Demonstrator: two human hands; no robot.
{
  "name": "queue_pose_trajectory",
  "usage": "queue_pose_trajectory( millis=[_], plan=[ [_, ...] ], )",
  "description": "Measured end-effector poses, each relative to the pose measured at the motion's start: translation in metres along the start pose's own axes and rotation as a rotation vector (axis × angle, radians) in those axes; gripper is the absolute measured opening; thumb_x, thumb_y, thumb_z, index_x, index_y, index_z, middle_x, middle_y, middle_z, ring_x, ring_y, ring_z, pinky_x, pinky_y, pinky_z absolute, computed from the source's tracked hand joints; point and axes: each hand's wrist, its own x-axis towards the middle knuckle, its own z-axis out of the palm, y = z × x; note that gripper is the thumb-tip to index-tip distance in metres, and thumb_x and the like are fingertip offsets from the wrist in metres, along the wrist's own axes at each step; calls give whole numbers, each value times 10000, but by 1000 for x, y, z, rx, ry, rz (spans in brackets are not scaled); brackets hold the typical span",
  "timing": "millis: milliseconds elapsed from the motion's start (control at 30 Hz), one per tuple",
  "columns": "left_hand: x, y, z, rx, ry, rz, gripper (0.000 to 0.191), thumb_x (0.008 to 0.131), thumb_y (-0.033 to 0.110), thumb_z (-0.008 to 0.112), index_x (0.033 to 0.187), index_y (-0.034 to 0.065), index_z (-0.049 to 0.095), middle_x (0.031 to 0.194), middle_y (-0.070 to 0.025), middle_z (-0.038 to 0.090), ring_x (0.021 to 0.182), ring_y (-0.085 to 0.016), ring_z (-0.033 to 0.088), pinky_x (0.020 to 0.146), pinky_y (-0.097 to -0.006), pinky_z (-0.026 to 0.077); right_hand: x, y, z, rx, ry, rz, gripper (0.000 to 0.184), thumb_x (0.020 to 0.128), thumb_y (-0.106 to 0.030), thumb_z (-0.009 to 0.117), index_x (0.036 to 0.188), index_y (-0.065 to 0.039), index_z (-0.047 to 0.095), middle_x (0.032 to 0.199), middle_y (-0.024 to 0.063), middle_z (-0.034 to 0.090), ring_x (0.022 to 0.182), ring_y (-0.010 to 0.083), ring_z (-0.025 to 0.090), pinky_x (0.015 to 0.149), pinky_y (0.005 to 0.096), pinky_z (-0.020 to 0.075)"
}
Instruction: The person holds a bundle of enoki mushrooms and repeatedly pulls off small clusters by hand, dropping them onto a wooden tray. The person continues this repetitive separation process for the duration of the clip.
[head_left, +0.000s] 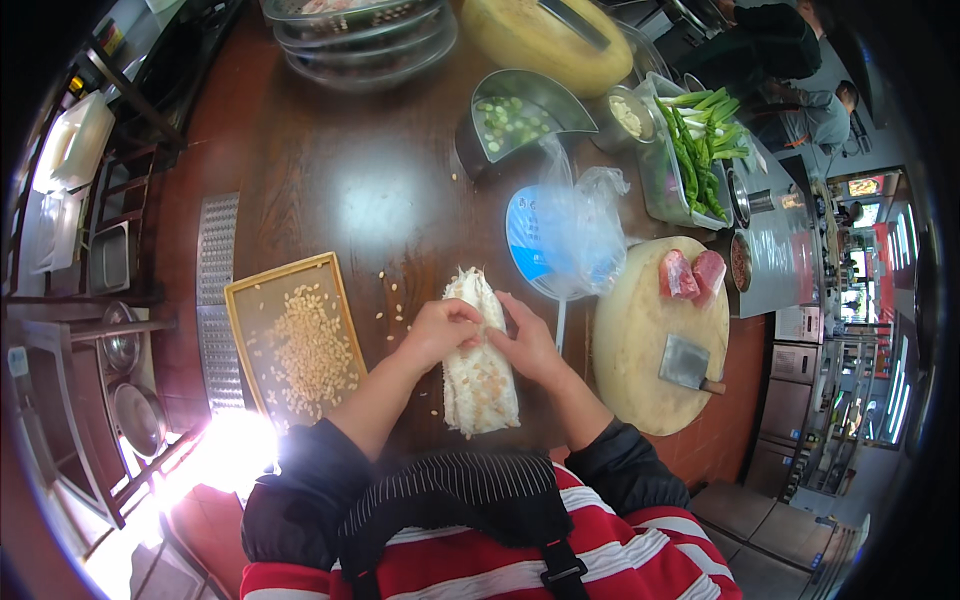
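Observation:
A long white piece of food (480, 397) lies lengthwise before me on the dark wooden table (315, 172). Pale nuts or seeds stick to its rough surface, mostly on the near half. Over its middle is my left hand (444, 328), thumb and fingertips brought together; whether a seed is between them is hidden. My right hand (531, 337) holds the right edge, its thumb on top and its fingers along the side. On the left, a shallow gold-rimmed tray (234, 330) carries a heap of pale nuts or seeds (307, 345). Several loose ones dot the table between tray and food.
To the right, a round chopping block (630, 352) bears raw meat (694, 275) and a cleaver (684, 360). A blue fan (529, 240) lies under clear plastic bags (592, 232). Beyond stand a metal container (517, 120), green peppers (694, 157) and stacked trays (367, 45). Two people are far right.

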Motion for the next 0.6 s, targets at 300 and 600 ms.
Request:
queue_pose_trajectory(
  millis=[300, 600],
  plan=[
    [-89, 26, -82, 212, 352, 133, 146, 746, 58, 587, 880, 1, 576, 806, -88, 604, 725, -163, 610, 665, -265, 499, -10, -27, -4, -333, 160, -320, 375, 752, -138, 614, 1083, -21, 483, 1041, 172, 514, 890, 314, 532, 732, 360, 457],
    [-140, 12, -107, 1079, 545, 139, 240, 767, 119, 572, 947, -40, 576, 908, -151, 591, 864, -292, 568, 750, -330, 444, -6, -35, 17, -615, -186, -405, 308, 742, -72, 544, 1031, 12, 480, 1046, 172, 508, 742, 277, 582, 594, 386, 472]
  ],
)
